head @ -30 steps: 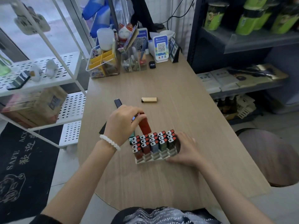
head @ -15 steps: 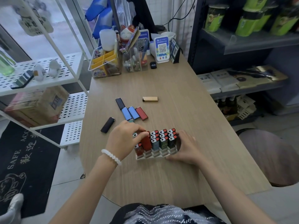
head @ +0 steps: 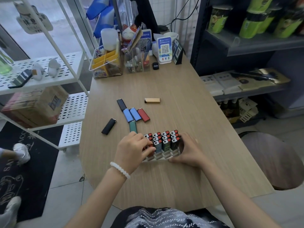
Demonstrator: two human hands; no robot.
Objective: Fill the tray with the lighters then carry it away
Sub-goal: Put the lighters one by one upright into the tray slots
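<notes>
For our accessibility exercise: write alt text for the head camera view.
Two hands work at a white tray of upright lighters on a wooden table: the left hand pushes in a red lighter, the right hand steadies the tray. Seven loose lighters lie beyond.

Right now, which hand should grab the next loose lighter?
Left. The left hand works the tray's left side, just below the green lighter; the right hand steadies the tray's right end.
</notes>
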